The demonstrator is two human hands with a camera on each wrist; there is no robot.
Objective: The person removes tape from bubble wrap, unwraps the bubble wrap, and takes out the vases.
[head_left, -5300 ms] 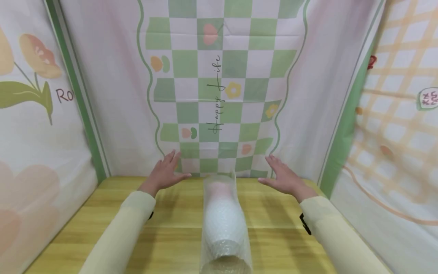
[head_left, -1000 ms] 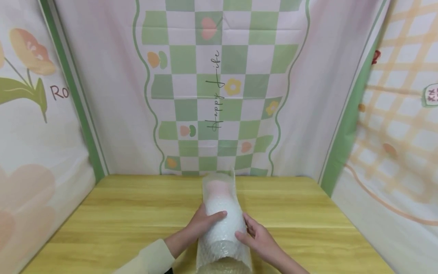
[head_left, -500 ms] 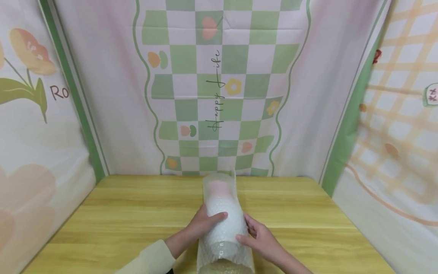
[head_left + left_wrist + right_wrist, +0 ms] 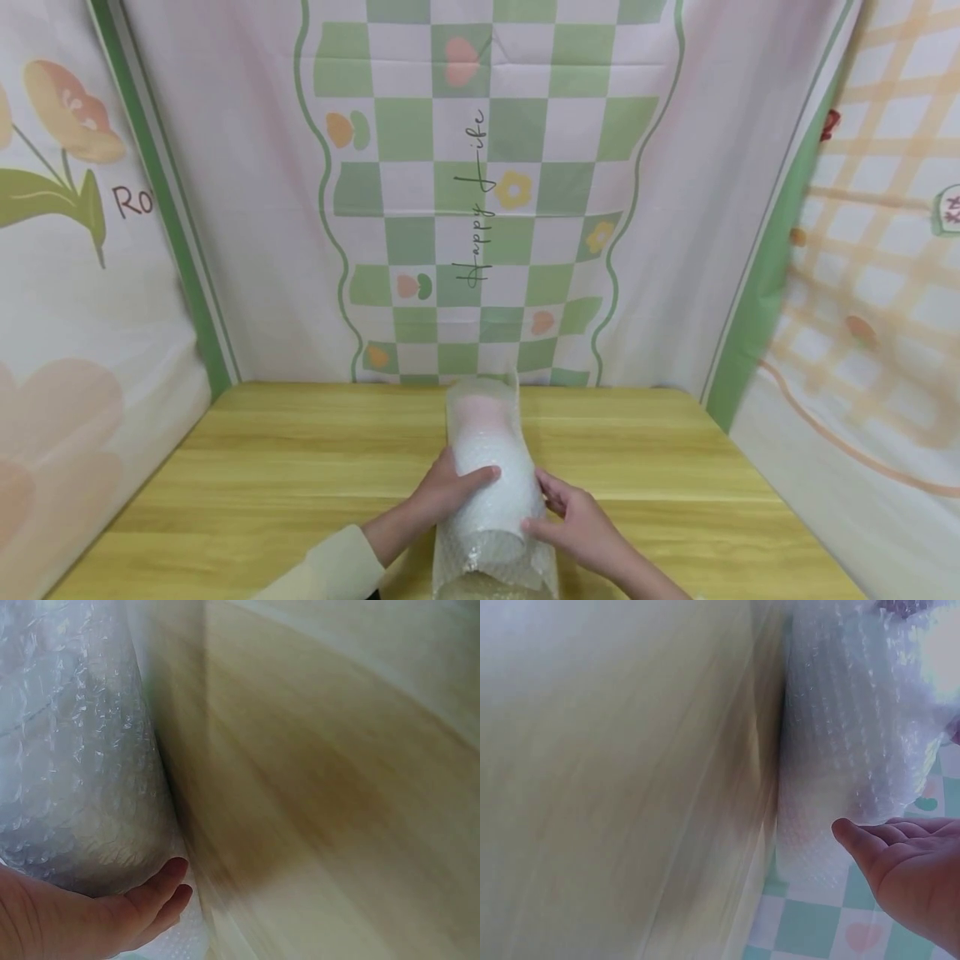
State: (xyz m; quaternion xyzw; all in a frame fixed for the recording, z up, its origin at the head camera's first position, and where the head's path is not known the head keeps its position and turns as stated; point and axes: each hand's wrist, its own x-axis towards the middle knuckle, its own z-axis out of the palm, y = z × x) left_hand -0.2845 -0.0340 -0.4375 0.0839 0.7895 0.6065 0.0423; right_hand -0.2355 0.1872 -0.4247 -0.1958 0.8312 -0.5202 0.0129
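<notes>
A white, bottle-shaped thing with a pinkish far end lies wrapped in bubble wrap [image 4: 495, 446] on the table, its loose wrap end towards me. My left hand [image 4: 442, 492] grips its left side, thumb laid across the top. On the right side my right hand [image 4: 573, 525] holds the wrapped thing, thumb near the folded front layer and fingers along the flank. In the left wrist view, the left fingers [image 4: 161, 896] bear against the bubble wrap [image 4: 82, 750]. The right wrist view has the right hand [image 4: 911, 870] against the wrap [image 4: 855, 727]; the fingers' undersides are partly hidden.
The wood-grain table [image 4: 300, 467] reaches back to a hanging cloth [image 4: 405, 192] with a green check pattern. Printed cloths stand at the left [image 4: 97, 292] and right [image 4: 862, 275] sides.
Some seconds ago both hands were spread apart over the table's far part; now both hold the wrapped thing. Over the last second the right thumb slides slightly towards me, and the near wrap edge shifts.
</notes>
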